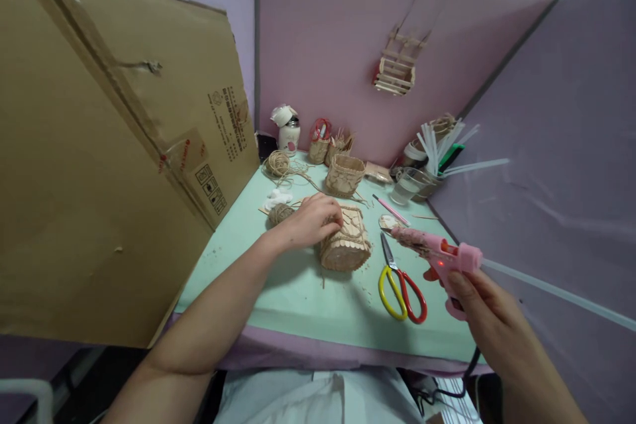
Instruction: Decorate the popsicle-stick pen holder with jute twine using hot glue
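A small wooden craft-stick basket lies tipped on the table, its round base facing me. Twine is wound across its upper side. My left hand rests on the basket's upper left, fingers curled and closed against it; the fingertips' far side is hidden. In my right hand is a pink hot glue gun, its red light on and a long clear glue stick sticking out of the back. Its nozzle points left, apart from the basket. Scissors with yellow and red handles lie between them, blades spread slightly.
A second basket stands behind. Twine balls lie at the left. A pink pen, a plastic cup and a holder of glue sticks are at the right. Cardboard walls the left side; a stick swing hangs behind.
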The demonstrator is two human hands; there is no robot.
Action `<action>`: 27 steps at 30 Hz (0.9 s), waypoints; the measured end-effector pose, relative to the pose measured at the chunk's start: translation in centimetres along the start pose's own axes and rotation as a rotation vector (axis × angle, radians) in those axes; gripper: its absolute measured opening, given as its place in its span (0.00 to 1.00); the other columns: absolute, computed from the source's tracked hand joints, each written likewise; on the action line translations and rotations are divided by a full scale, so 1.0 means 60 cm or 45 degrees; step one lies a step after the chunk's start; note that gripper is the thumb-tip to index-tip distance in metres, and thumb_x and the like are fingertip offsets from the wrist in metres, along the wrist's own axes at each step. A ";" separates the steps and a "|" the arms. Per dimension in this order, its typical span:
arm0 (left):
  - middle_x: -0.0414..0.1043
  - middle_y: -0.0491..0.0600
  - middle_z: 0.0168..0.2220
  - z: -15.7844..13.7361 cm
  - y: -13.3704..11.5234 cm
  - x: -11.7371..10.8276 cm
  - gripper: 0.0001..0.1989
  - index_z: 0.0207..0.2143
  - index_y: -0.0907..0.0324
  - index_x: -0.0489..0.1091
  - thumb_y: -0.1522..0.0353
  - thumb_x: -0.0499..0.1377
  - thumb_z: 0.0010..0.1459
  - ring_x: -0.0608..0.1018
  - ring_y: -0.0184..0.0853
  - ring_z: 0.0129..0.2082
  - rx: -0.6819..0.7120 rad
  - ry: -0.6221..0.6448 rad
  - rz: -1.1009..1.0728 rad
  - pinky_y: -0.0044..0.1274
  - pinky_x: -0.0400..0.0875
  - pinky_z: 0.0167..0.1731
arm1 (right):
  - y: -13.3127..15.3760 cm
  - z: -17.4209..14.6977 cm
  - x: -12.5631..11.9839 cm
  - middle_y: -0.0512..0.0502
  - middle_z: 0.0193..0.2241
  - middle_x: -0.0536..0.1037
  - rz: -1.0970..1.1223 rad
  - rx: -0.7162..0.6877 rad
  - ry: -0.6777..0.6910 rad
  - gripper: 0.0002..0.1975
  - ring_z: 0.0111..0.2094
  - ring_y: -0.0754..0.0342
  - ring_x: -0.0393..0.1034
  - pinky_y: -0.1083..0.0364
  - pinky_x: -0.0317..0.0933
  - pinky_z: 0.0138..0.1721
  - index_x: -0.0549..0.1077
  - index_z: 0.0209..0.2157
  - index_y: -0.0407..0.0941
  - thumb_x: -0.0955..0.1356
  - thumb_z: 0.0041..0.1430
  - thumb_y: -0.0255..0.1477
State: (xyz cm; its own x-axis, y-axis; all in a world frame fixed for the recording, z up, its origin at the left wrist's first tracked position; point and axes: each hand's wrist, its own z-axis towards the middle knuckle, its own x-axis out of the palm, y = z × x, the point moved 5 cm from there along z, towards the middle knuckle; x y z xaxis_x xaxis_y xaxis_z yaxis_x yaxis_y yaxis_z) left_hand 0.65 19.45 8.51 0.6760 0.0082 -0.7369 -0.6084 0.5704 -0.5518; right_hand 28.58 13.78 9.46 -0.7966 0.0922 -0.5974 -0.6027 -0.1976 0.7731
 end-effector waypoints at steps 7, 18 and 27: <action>0.75 0.46 0.37 0.002 0.005 -0.001 0.04 0.33 0.57 0.70 0.71 0.56 0.60 0.72 0.36 0.45 0.009 0.018 -0.005 0.31 0.59 0.51 | -0.042 -0.001 -0.041 0.44 0.32 0.80 0.006 0.177 -0.151 0.21 0.28 0.52 0.70 0.56 0.68 0.25 0.78 0.34 0.47 0.66 0.53 0.50; 0.77 0.47 0.37 0.007 0.009 0.004 0.06 0.35 0.57 0.73 0.67 0.57 0.62 0.73 0.35 0.43 0.092 -0.003 0.015 0.30 0.61 0.49 | -0.224 0.026 -0.075 0.36 0.29 0.80 -0.778 0.057 -0.119 0.21 0.32 0.39 0.74 0.46 0.65 0.31 0.76 0.35 0.44 0.60 0.59 0.44; 0.77 0.45 0.35 0.008 -0.006 -0.002 0.05 0.32 0.57 0.72 0.68 0.57 0.59 0.75 0.33 0.38 0.015 -0.066 -0.150 0.28 0.66 0.45 | -0.273 0.016 -0.058 0.28 0.39 0.77 -1.251 0.096 -0.076 0.23 0.39 0.33 0.72 0.39 0.64 0.37 0.76 0.42 0.40 0.62 0.57 0.43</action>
State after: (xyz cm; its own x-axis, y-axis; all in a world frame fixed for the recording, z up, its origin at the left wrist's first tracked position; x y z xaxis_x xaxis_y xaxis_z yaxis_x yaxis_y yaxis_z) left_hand 0.96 19.64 8.96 0.7631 -0.0175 -0.6460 -0.5189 0.5792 -0.6287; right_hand 41.17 17.64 -0.93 0.0600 0.2315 -0.9710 -0.9973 0.0559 -0.0483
